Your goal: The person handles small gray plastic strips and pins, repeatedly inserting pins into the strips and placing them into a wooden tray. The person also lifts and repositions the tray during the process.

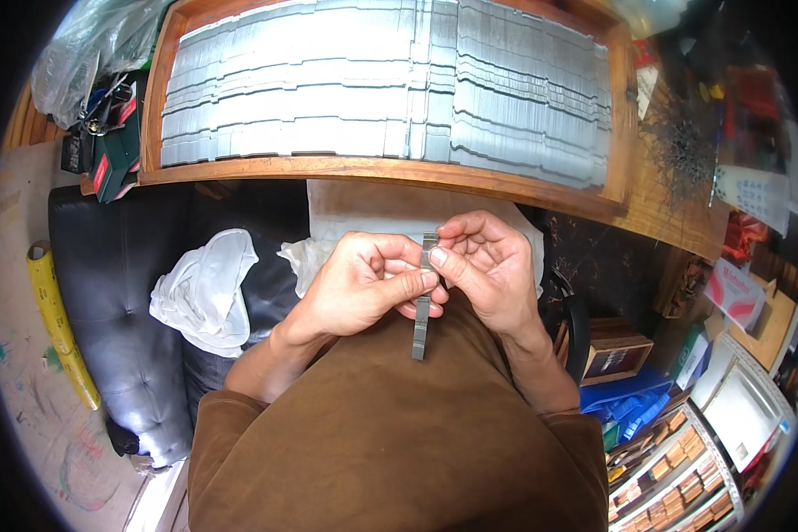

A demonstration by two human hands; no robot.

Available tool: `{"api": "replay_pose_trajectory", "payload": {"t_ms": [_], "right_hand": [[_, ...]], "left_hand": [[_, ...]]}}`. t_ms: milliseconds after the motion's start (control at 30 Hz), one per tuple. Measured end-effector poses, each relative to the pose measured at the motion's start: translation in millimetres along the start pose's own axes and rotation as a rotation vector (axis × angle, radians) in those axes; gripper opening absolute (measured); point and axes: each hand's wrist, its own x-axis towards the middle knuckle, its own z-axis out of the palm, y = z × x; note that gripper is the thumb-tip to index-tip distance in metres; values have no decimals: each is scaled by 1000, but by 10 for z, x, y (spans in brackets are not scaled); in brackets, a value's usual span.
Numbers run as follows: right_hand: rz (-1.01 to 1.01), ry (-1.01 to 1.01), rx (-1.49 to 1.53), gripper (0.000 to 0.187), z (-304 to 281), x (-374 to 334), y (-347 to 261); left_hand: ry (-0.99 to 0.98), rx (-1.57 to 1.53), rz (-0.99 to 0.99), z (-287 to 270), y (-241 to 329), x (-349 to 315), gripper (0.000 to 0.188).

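Observation:
In front of my chest, both hands pinch a narrow grey metal strip [420, 330] with steps along its length. The strip stands nearly lengthwise to me, its lower end hanging over my brown shirt. My left hand [363, 277] grips its middle between thumb and fingers. Closer to the upper end, my right hand [489, 266] has its thumb and forefinger closed on the strip. Just beyond the hands is a wooden tray [346, 168], packed with rows of thin silvery metal pieces [293, 97] standing side by side.
A black padded seat [124, 293] with a crumpled white cloth [208, 293] is at left, beside a yellow roll [58, 319]. Dark bristly bits [680, 146] lie on the wooden tabletop [683, 213] at right. A blue bin [625, 399] and a shelf rack stand lower right.

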Motion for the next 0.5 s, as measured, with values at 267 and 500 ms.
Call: {"api": "replay_pose_trajectory", "payload": {"t_ms": [267,500], "right_hand": [[-3,2,-6,19,4,10,-13],[0,9,35,20,5,4,-24]], "left_hand": [[-2,14,9,-10,-11,5,19],[-13,-21,11,1,-17,14,19]]}}
